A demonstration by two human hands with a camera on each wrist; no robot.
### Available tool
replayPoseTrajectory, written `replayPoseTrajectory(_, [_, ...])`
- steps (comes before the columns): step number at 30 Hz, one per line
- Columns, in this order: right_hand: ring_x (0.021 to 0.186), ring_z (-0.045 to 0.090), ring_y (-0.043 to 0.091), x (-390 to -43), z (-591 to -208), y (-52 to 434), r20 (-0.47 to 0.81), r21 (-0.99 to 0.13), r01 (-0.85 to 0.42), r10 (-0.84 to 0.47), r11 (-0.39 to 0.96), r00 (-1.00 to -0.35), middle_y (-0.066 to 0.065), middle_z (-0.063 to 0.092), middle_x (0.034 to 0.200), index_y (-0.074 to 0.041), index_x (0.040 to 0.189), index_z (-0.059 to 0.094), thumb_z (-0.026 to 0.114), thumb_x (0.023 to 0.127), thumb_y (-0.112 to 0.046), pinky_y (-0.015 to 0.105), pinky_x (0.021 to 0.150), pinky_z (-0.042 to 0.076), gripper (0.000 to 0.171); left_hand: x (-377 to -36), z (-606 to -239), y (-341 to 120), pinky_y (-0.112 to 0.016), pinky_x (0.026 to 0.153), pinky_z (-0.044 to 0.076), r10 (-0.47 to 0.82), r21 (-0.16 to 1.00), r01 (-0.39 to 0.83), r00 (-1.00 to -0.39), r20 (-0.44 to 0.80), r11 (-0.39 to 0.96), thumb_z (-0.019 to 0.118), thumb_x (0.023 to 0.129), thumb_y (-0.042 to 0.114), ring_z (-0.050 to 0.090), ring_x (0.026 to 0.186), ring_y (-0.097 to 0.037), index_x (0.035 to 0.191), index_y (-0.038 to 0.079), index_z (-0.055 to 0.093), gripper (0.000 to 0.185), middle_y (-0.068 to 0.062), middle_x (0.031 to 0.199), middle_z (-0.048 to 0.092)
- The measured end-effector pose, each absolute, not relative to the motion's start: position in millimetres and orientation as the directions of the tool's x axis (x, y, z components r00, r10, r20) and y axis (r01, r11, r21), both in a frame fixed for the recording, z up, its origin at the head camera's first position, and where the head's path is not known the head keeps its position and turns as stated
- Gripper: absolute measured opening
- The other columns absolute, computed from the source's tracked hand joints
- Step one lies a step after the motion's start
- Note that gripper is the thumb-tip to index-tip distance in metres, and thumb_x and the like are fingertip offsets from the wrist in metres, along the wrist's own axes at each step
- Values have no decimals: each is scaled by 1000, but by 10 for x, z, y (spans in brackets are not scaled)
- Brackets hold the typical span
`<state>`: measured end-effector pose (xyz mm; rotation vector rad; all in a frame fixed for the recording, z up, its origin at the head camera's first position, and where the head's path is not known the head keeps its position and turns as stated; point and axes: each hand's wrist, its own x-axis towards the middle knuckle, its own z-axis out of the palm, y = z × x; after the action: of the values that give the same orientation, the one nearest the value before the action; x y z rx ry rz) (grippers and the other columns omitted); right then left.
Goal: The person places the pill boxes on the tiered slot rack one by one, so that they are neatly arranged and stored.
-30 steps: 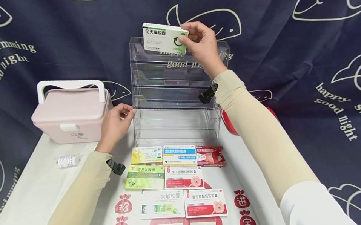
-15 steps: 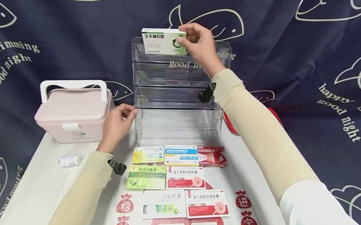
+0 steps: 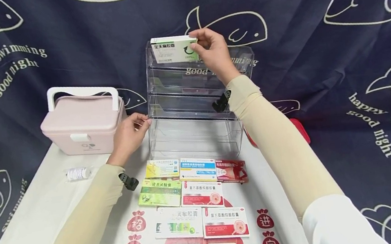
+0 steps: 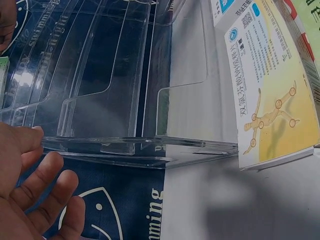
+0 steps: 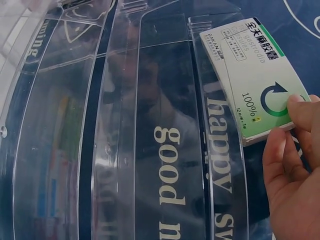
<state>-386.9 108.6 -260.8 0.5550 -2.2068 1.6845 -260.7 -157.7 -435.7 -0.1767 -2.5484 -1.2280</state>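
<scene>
A clear acrylic tiered rack (image 3: pixel 193 101) stands at the back of the white mat. My right hand (image 3: pixel 210 52) pinches the right end of a white and green medicine box (image 3: pixel 173 49) (image 5: pixel 252 75), which sits at the rack's top tier, left side. My left hand (image 3: pixel 128 135) (image 4: pixel 35 195) rests with its fingertips against the rack's left edge at mid height, holding nothing. In the left wrist view the rack's clear wall (image 4: pixel 125 145) lies just beyond my fingers.
Several flat medicine boxes (image 3: pixel 194 196) lie in rows in front of the rack. A pink case with a white handle (image 3: pixel 84 120) stands at the left, a small white bottle (image 3: pixel 76 173) lies before it. A red object (image 3: pixel 302 130) peeks out behind my right arm.
My right hand has lowered the white and green box and shifted it left, down into the rack's top tier. My left hand has stayed on the rack's left edge.
</scene>
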Motion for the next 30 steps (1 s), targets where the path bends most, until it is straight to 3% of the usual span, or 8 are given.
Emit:
replayPoseTrajectory(5, [98,65,17,-3923,-2636,1051,457,-847,-478,-141,230,-878,9,70,111,-2,115,71,70,94,2,27,81,48,22,-2612,-4364,-1582,-39,74,47,-20,742,242,-945,326,626,69,99,31,64,84,-24,106,11,70,21,-7,95,71])
replayPoseTrajectory(22, [95,66,14,-3930,-2685,1016,436,-794,-453,-139,406,-889,8,68,108,-1,116,71,70,95,-1,24,80,50,22,-2599,-4356,-1596,-41,76,47,-29,748,222,-951,307,625,69,99,32,64,85,-24,106,11,70,22,-7,95,71])
replayPoseTrajectory(30, [97,67,14,-3912,-2700,1036,430,-796,-450,-143,405,-891,9,68,111,-1,117,71,70,95,-1,24,81,51,23,-2589,-4362,-1595,-41,75,48,-36,750,212,-954,299,626,69,98,33,64,85,-24,106,12,70,23,-5,95,71])
